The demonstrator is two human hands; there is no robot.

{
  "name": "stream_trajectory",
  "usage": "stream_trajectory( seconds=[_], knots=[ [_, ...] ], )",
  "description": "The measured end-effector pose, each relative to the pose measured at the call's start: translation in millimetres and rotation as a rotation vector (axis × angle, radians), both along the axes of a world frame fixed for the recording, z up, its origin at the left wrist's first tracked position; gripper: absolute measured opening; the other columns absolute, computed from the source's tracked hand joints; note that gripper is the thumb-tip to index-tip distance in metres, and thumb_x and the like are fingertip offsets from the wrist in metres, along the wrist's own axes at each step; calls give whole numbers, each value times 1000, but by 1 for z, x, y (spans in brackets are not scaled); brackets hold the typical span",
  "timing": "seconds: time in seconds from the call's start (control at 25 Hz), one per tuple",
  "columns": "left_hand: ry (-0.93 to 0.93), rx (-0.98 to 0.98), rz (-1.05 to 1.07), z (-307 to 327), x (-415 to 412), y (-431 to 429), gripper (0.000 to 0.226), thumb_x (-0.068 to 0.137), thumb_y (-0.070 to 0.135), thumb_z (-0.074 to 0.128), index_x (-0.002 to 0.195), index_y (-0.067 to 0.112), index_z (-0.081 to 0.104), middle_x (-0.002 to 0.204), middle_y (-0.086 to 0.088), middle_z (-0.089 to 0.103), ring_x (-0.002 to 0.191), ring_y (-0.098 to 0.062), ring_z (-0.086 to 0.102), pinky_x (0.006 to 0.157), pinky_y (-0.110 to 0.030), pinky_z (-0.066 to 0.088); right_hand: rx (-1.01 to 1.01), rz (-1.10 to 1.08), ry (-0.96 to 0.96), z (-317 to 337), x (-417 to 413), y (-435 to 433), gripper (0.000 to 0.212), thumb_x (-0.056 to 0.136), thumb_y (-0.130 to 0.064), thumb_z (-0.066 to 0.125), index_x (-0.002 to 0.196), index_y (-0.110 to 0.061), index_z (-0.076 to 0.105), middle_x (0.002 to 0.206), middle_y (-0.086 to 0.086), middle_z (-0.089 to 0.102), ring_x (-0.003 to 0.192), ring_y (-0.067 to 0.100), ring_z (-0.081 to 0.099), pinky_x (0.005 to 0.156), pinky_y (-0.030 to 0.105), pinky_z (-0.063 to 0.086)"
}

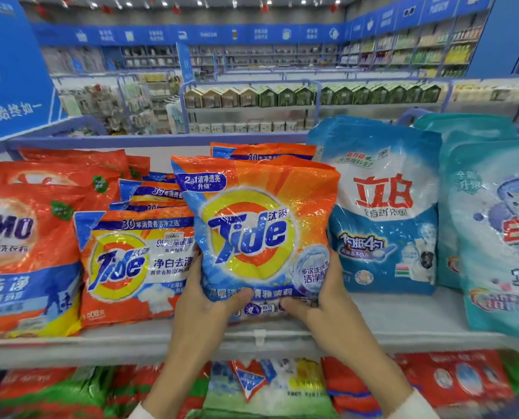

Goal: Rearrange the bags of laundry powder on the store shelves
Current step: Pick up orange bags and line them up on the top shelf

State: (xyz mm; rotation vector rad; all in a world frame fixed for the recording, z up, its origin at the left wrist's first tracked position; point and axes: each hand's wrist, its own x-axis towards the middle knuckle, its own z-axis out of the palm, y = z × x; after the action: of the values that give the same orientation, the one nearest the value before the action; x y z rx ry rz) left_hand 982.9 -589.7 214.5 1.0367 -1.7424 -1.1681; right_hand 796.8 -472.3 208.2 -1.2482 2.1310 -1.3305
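1. The orange Tide bag, a glossy, crinkled plastic pouch with a round yellow emblem, is upright at the front of the smooth white shelf. It sits between a smaller Tide bag and a blue-and-white bag.
2. The left hand grips its lower left corner, fingers curled behind and thumb pressed on the front.
3. The right hand grips the lower right corner the same way.
4. A shiny orange OMO bag leans at far left, and a plump teal bag stands at far right.
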Motion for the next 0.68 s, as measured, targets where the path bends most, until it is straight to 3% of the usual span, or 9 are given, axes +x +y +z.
stream_trajectory(
  seconds=[0.12,0.24,0.4,0.52,0.68],
  knots=[
    [-16,-86,88,1,-4,16,95,76,38,85,153,40,29,139,18,57,122,-3,58,104,-41,50,57,-24,118,-2,0,14,105,76,-73,66,156,-40,8,157,-12,40,138,15,46,108,44,46],
    [-181,-199,149,-8,-1,45,89,87,54,68,157,41,14,154,15,42,136,-10,46,107,-42,46,77,21,248,-5,-1,47,70,96,-54,56,155,-31,26,153,-6,46,137,17,46,106,34,43],
    [-356,-286,154,-23,16,91,84,92,54,61,159,35,15,166,10,21,152,-12,20,122,-42,29,79,130,279,-9,-3,93,66,100,-46,54,158,-28,28,161,-8,34,148,10,29,122,30,26],
    [-436,-325,176,-34,34,127,78,93,56,58,158,35,22,167,10,15,154,-11,11,123,-35,21,48,155,296,-19,-1,123,63,99,-50,53,155,-30,34,160,-11,35,147,6,29,122,35,29],
    [-549,-235,191,-72,72,168,75,93,59,55,157,34,26,166,7,18,154,-15,11,125,-42,20,120,159,326,-44,7,168,64,98,-52,54,155,-27,37,159,-10,37,147,8,31,122,32,28]
  ],
)
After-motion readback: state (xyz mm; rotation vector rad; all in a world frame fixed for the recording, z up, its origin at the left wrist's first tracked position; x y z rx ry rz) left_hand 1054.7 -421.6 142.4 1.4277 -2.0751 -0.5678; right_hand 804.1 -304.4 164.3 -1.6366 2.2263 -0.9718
